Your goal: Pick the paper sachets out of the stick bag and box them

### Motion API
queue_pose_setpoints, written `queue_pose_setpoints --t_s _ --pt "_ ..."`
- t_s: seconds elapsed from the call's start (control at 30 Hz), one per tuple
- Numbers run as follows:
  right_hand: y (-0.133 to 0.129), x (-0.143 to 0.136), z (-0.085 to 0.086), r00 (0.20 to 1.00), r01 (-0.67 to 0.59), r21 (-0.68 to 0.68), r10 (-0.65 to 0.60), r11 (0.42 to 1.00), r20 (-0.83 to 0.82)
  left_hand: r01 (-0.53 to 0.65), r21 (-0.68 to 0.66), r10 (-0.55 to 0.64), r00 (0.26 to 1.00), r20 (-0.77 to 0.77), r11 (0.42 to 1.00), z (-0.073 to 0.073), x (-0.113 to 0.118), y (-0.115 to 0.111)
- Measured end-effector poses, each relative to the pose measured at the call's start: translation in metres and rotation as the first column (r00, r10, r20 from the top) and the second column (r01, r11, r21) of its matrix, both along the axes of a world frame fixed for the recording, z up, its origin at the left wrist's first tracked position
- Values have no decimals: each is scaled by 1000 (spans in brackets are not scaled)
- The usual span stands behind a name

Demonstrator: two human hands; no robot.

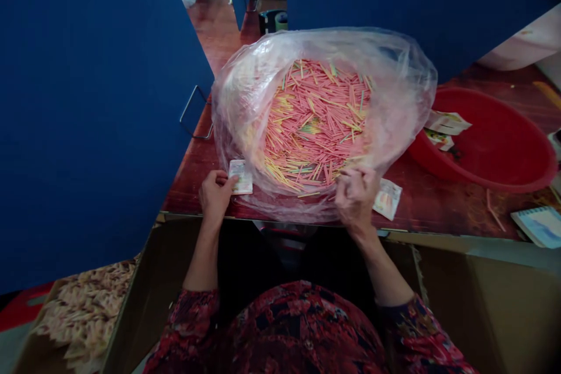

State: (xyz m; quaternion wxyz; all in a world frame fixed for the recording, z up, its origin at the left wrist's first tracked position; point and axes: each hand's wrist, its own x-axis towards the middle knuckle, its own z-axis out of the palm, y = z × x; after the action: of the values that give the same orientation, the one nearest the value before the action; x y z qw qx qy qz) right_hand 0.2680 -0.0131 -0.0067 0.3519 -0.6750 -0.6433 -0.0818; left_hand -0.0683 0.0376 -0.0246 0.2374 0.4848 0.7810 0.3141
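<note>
A large clear plastic bag (394, 70) stands wide open on the table, full of thin pink, yellow and green sticks (319, 117). At the bag's near left side, my left hand (215, 194) pinches a small printed packet (242, 178) between thumb and fingers. My right hand (357, 196) is at the bag's near right rim, its fingers curled closed beside the sticks. What those fingers hold, if anything, is hidden. Just right of that hand lies a second printed packet (389, 198) on the table.
A red plastic basin (504, 140) with some packets (447, 123) inside stands at the right. A spiral notebook (539, 225) lies by the table's front edge. Blue panels (96, 99) flank the table (188, 187). Below left, a cardboard box holds many small pale pieces (87, 310).
</note>
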Motion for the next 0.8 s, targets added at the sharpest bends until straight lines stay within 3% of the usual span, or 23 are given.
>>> queue_pose_setpoints --t_s 0.17,0.3,0.6,0.73,0.8 --pt "6 -85 2 940 -333 -80 324 940 -103 -1 -51 3 999 32 999 -1 -3 -1" --pt "7 -118 0 863 -504 -160 490 849 -121 -15 -9 15 999 45 1000 -3 -9 -6" --pt "15 -138 -1 811 -579 -330 569 745 -137 41 -41 -38 996 78 998 -5 1 -17" --pt "15 -138 -4 802 -593 -352 569 724 -181 2 74 -19 972 232 997 -9 -8 -21" --pt "16 -137 -2 808 -588 -341 547 733 -217 6 151 -41 971 235 988 -5 -14 -28"
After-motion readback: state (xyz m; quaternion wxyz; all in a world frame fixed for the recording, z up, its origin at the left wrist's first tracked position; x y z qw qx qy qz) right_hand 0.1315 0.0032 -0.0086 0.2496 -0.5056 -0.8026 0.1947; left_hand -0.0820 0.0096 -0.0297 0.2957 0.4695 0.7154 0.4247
